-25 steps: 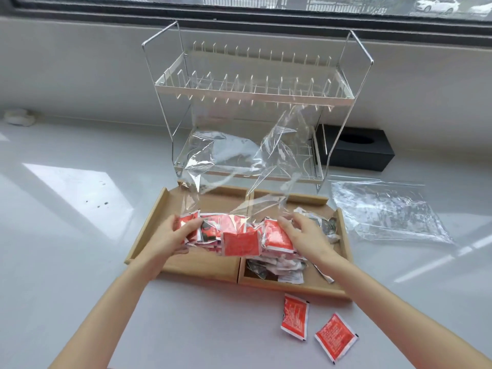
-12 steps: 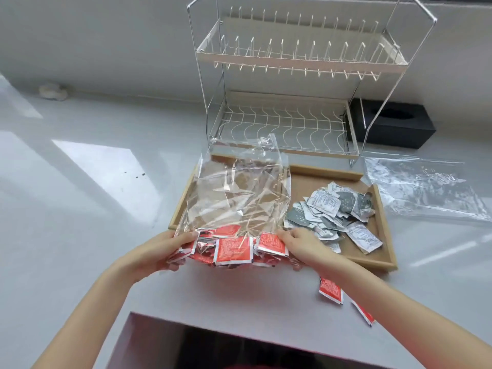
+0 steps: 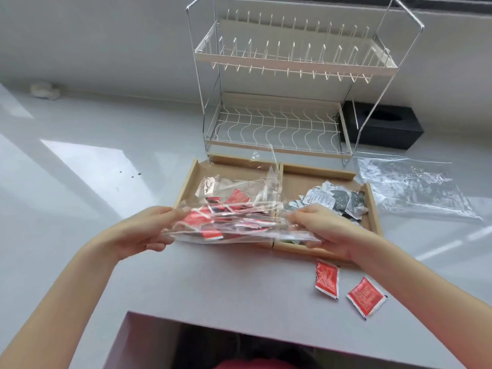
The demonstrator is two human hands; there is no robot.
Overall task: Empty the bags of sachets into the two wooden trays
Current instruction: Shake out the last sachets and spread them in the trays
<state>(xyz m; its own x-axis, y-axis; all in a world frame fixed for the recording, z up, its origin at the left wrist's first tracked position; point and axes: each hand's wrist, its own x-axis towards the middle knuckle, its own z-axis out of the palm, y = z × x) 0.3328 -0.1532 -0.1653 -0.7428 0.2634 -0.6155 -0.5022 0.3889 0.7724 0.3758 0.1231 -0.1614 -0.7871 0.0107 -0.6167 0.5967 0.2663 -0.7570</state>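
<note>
My left hand and my right hand each grip one end of a clear plastic bag that holds red sachets. The bag lies low and nearly flat over the left wooden tray, its open end pointing away from me. The right wooden tray holds a heap of grey and white sachets. Two red sachets lie loose on the counter in front of the trays, one upright and one tilted.
A two-tier wire dish rack stands right behind the trays. An empty clear bag lies to the right, with a black tissue box behind it. The white counter's front edge is near me.
The bag stood upright over the trays a second ago; both hands have since tipped it down flat over the left tray. The view has shifted lower and closer.
</note>
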